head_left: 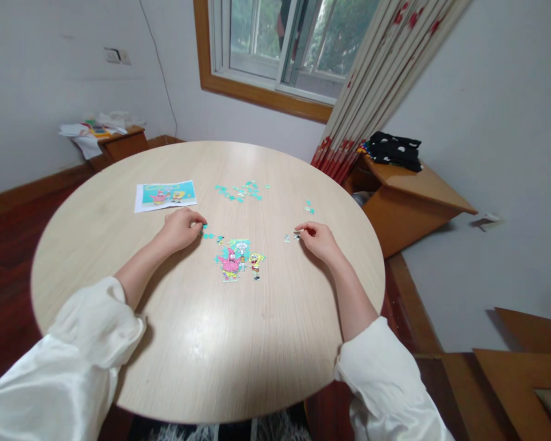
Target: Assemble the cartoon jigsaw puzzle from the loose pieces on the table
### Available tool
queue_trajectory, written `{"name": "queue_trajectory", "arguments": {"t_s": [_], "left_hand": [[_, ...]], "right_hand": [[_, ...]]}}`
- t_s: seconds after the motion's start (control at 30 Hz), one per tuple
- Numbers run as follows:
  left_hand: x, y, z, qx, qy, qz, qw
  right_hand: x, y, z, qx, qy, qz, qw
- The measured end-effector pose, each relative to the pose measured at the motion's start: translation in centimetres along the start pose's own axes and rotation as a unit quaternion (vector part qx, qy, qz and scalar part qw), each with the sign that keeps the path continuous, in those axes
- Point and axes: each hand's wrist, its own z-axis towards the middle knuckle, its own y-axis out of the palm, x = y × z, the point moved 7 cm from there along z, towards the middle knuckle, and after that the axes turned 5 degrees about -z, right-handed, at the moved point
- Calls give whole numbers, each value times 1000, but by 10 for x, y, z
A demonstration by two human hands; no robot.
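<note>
A partly joined cartoon jigsaw lies in the middle of the round pale wooden table. My left hand rests on the table left of it, fingers curled, touching a small teal piece at its fingertips. My right hand lies to the right of the jigsaw, fingers pinched on a small puzzle piece, with another loose piece just beside it. A scatter of loose teal pieces lies farther back, and two more teal pieces sit beyond my right hand.
A printed reference picture lies at the back left of the table. A low wooden cabinet with dark spotted cloth stands right of the table below a striped curtain. Another small cabinet with papers stands by the left wall.
</note>
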Motion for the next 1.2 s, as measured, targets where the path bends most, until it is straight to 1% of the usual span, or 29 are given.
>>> {"name": "queue_trajectory", "arguments": {"t_s": [0.07, 0.13, 0.27, 0.37, 0.53, 0.6, 0.67, 0.77, 0.87, 0.97, 1.2], "left_hand": [[0, -2, 0, 10, -4, -10, 1000], [-2, -3, 0, 23, -15, -21, 999], [-7, -6, 1, 40, -38, -35, 998], [-5, -7, 0, 34, -37, -23, 998], [0, -7, -3, 3, -74, 4, 997], [3, -7, -3, -4, -79, 11, 997], [5, -8, -4, -9, -79, 19, 997], [7, -8, -5, -10, -79, 26, 996], [7, -8, -5, -13, -85, 29, 996], [7, -8, -5, -13, -88, 29, 996], [7, -10, -5, 2, -90, 17, 996]], "right_hand": [[-5, 3, -2, -16, -26, -13, 999], [-8, 0, -2, -3, -42, -27, 999], [1, -14, 1, 63, -12, -41, 997], [10, -15, 4, 76, -4, -37, 996], [16, -10, 5, 69, -14, -35, 997], [16, -10, 4, 62, -16, -42, 997], [13, -8, 3, 37, -29, -52, 998], [7, -1, -2, -27, -51, -63, 996], [5, 1, -5, -58, -44, -66, 995], [5, 1, -5, -60, -35, -72, 995], [-3, 2, -6, -47, -70, -97, 992]]}}
